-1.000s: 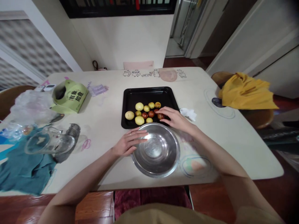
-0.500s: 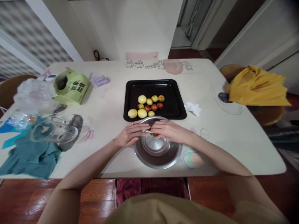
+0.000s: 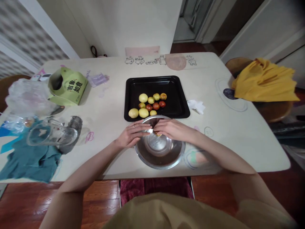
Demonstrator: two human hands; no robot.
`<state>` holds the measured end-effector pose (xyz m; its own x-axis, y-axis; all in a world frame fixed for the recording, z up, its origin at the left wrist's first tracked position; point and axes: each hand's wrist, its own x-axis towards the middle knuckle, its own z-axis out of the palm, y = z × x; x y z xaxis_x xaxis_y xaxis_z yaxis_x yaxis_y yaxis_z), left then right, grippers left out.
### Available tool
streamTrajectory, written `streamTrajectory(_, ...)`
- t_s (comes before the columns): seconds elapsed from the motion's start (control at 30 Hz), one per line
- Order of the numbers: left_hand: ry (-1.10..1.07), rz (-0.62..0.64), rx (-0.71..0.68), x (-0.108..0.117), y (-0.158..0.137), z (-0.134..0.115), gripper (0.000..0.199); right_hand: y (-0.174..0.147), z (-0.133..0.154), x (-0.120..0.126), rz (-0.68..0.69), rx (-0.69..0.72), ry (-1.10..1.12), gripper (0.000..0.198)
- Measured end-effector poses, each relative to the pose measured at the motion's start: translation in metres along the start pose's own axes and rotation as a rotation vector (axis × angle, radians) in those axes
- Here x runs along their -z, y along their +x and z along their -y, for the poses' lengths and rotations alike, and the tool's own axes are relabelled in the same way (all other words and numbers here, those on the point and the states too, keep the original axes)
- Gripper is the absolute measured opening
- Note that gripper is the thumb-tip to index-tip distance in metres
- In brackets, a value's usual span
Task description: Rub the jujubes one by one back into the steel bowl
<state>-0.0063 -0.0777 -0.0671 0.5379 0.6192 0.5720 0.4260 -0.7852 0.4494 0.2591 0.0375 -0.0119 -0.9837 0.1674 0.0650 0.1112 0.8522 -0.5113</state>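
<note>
Both hands are over the far part of a shiny metal bowl [image 3: 160,162]. My right hand [image 3: 170,128] curls its fingers over a small yellow-brown fruit [image 3: 157,133], mostly hidden beneath them. My left hand [image 3: 133,133], with a ring on it, reaches over the bowl's left rim, fingers stretched and thumb apart. Its fingertips come close to the fruit; contact is unclear. A small whitish spot shows between the hands, too small to name. Just beyond the bowl, a black tray [image 3: 171,87] carries larger yellow fruits [image 3: 143,113] and smaller red and yellow-green ones [image 3: 156,106].
A crumpled white tissue [image 3: 196,106] lies right of the tray. At the left are a glass pitcher [image 3: 52,132], a teal cloth [image 3: 30,162], a green paper box [image 3: 69,86] and a clear plastic bag [image 3: 28,97]. A yellow cloth [image 3: 264,82] drapes a chair at right.
The fruit under my right fingers now shows a yellower side where it looked redder before. The hands keep nearly the same place over the bowl, and the view has shifted slightly.
</note>
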Motion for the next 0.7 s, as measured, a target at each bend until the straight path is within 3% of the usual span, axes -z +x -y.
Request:
streamTrajectory(0.3,-0.008,0.003,0.006,0.001,-0.001,0.000,0.053,-0.001,-0.003,0.004,-0.200,0.055,-0.076,0.026)
streamTrajectory(0.5,-0.024,0.006,0.017,0.002,0.000,-0.002,0.053,-0.003,-0.032,0.016,-0.493,-0.136,-0.077,0.034)
streamTrajectory(0.7,-0.028,0.012,0.031,0.003,0.000,-0.002,0.052,-0.003,-0.070,0.009,-0.439,-0.224,-0.124,0.047)
